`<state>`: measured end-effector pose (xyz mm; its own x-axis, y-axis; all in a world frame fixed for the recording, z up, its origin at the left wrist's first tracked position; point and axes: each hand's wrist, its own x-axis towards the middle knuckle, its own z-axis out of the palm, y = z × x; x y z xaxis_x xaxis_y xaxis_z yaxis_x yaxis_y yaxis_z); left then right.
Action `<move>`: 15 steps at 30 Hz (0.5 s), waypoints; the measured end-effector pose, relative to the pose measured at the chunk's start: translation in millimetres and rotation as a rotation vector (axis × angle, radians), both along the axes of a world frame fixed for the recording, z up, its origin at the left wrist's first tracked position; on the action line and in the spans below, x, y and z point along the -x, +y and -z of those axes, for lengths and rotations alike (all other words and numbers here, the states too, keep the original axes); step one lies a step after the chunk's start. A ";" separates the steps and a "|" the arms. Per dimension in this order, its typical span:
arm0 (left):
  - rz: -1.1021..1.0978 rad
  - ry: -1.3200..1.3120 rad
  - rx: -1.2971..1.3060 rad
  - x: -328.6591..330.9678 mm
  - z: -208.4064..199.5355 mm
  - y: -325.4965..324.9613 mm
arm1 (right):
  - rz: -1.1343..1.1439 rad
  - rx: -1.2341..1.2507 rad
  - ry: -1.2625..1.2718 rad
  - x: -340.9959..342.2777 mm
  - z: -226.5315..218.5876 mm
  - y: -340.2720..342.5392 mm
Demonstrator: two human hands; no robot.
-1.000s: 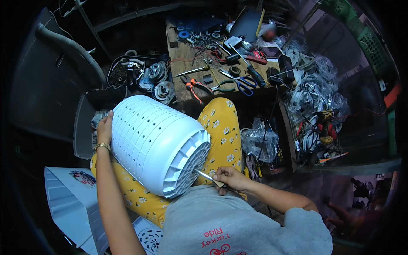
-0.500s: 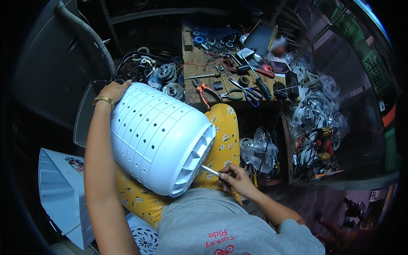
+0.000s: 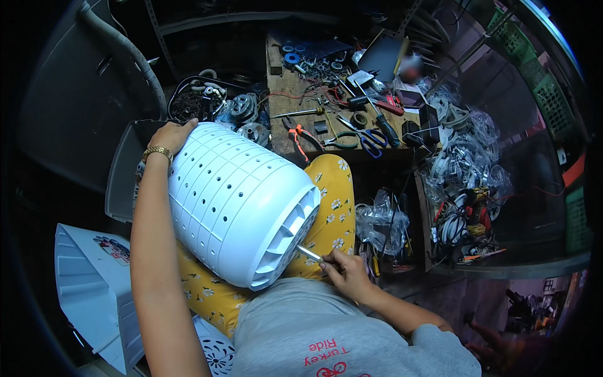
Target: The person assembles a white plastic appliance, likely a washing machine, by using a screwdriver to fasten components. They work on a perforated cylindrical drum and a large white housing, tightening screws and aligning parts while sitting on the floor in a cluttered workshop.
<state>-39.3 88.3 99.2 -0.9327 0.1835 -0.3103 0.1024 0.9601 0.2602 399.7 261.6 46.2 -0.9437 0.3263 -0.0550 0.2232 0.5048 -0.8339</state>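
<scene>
Across my lap lies a white plastic spin drum [image 3: 229, 195] on its side, its wall dotted with rows of small holes. Its ribbed base [image 3: 284, 242] faces my right side. My left hand [image 3: 173, 137] is wrapped over the drum's far left edge, with some fingers hidden behind it. A slim metal shaft [image 3: 308, 252] sticks out from the base; where it enters the base is hard to see. The thumb and fingers of my right hand [image 3: 344, 271] pinch its outer end.
On the wooden bench [image 3: 286, 141] ahead lie orange-handled pliers [image 3: 295, 135], blue-handled scissors [image 3: 372, 141], screwdrivers and small parts. Bagged parts [image 3: 461, 144] crowd the right side. A white plastic housing [image 3: 94, 283] stands at left, near a grey bin [image 3: 119, 179].
The drum and my left hand have shifted slightly to the right in the picture. My right hand's fingers have changed position a little on the metal shaft.
</scene>
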 end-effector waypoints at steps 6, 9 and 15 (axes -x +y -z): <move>-0.011 0.051 -0.021 -0.2 4.5 0.5 | -0.077 -0.078 0.011 1.2 -7.2 0.0; -0.019 0.098 -0.013 -3.9 1.9 6.4 | -0.047 -0.003 -0.073 9.5 -0.3 -5.2; -0.030 0.065 -0.013 -1.3 2.7 6.2 | -0.015 -0.010 0.015 43.1 10.5 -18.6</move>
<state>-38.0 94.5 96.6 -0.9561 0.1585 -0.2464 0.0906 0.9597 0.2659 356.6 242.9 35.8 -0.9492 0.3125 -0.0378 0.2031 0.5162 -0.8320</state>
